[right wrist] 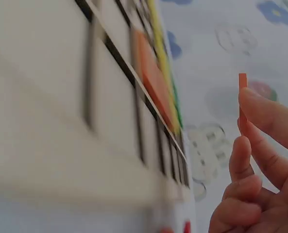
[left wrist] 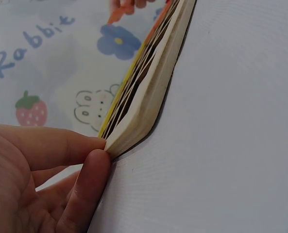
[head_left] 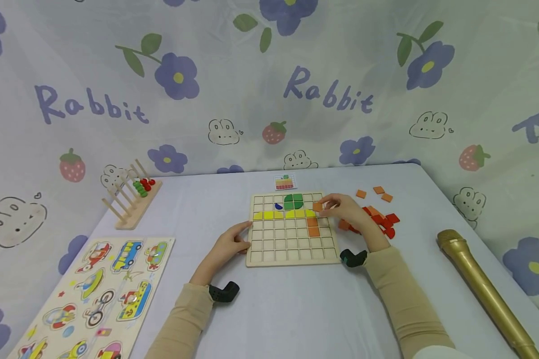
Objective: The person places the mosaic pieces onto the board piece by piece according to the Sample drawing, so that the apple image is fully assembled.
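Observation:
A wooden grid board (head_left: pixel 262 257) lies in the middle of the table. My left hand (head_left: pixel 226 246) holds its left edge, thumb and forefinger tips together at the rim in the left wrist view. Between thumb and fingers, my right hand (head_left: pixel 349 210) pinches a thin square orange tile (right wrist: pixel 243 81), raised over the board's right side. On the board are a row of yellow tiles (head_left: pixel 268 215), rounded green tiles (head_left: pixel 293 201), a small blue piece (head_left: pixel 278 206) and orange tiles (head_left: pixel 313 231) in the column below the right hand.
Loose red tiles (head_left: pixel 392 218) and orange tiles (head_left: pixel 379 190) lie right of the board, partly behind the right hand. A small pattern card (head_left: pixel 285 182) is behind it. A vehicle puzzle (head_left: pixel 83 289) and pegged bead stand (head_left: pixel 136 202) are left; a gold microphone (head_left: pixel 485 289) is right.

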`<act>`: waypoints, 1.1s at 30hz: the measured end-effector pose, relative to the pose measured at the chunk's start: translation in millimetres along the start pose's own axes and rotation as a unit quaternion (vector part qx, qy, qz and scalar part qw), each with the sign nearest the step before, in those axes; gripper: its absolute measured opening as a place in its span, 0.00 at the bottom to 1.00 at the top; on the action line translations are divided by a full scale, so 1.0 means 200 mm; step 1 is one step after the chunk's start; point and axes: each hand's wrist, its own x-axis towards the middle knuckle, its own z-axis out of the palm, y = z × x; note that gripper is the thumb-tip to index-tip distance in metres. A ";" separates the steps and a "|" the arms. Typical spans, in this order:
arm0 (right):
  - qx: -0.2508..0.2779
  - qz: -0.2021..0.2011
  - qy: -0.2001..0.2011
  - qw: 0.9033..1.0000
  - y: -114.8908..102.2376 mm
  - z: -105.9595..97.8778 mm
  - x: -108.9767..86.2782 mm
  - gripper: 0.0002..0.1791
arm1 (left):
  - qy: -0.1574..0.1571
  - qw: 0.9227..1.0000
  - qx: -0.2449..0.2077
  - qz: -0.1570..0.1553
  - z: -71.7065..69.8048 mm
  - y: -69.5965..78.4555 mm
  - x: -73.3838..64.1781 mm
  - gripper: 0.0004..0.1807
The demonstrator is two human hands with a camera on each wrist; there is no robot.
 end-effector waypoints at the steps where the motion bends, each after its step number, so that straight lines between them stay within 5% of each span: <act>1: -0.014 -0.008 -0.010 1.000 -0.01 0.04 0.01 0.22 | 0.001 1.000 0.001 -0.001 0.00 0.00 0.00 0.32; 5: -0.073 -0.025 -0.032 0.996 -0.01 0.16 0.03 0.19 | 0.001 1.000 0.000 -0.004 0.00 0.00 0.00 0.33; 12: -0.099 -0.038 -0.020 0.994 0.01 0.25 0.05 0.17 | -0.002 1.000 -0.007 -0.001 0.00 0.01 -0.01 0.33; 27: -0.106 -0.044 -0.004 0.993 0.00 0.26 0.05 0.17 | -0.001 1.000 -0.006 0.002 0.00 0.01 -0.01 0.32; 33: -0.078 -0.037 0.004 0.996 -0.01 0.18 0.03 0.18 | 0.001 1.000 -0.005 0.001 0.00 0.02 -0.01 0.32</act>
